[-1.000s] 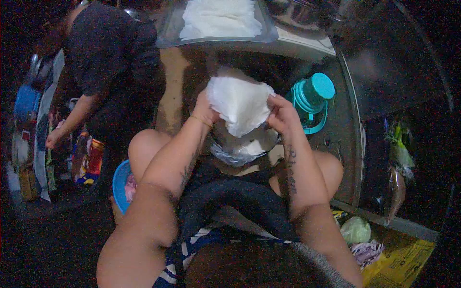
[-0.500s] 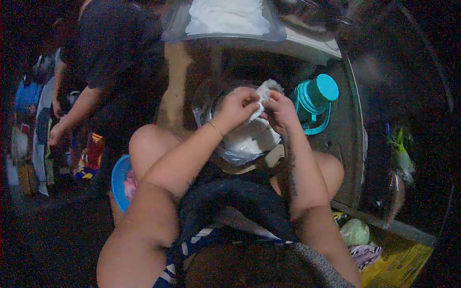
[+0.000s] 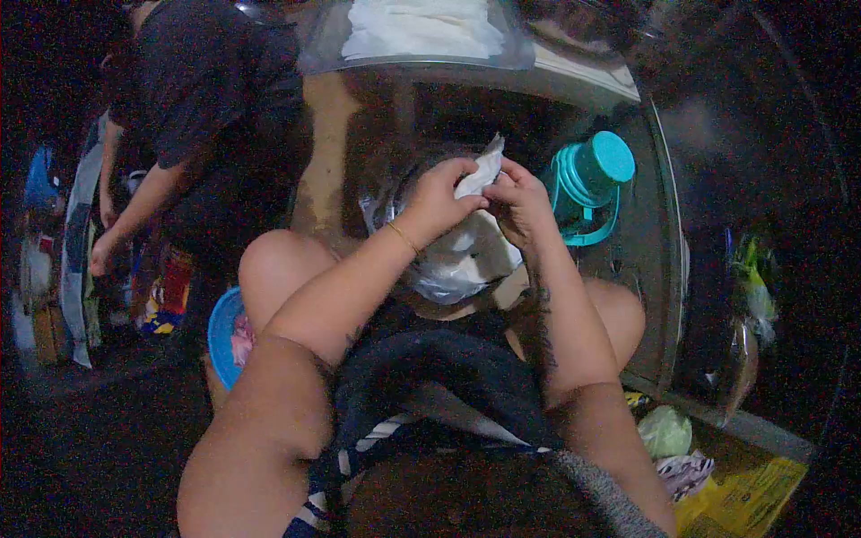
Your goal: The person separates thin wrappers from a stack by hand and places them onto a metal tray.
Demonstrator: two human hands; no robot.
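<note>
My left hand (image 3: 441, 204) pinches a thin, soft white sheet (image 3: 482, 172) from the left. My right hand (image 3: 524, 199) grips the same sheet from the right, its fingers curled in. The sheet looks folded, with a narrow tip sticking up between the hands; whether it is paper, cloth or dough I cannot tell. Below the hands, between my knees, is a round container lined with clear plastic (image 3: 441, 289). White flat material (image 3: 489, 244) lies in it, partly hidden by my hands.
A turquoise bucket (image 3: 574, 179) with a turquoise cup (image 3: 613, 158) stands at the right. Ahead, a tray (image 3: 314, 58) holds stacked white sheets (image 3: 426, 31). A blue basin (image 3: 224, 345) is by my left knee. Another person (image 3: 220, 99) works at the left. A cabbage (image 3: 665, 432) lies lower right.
The white sheet has gone from a loose, bunched shape to a narrower fold with a pointed tip. My hands have shifted only slightly, still holding it.
</note>
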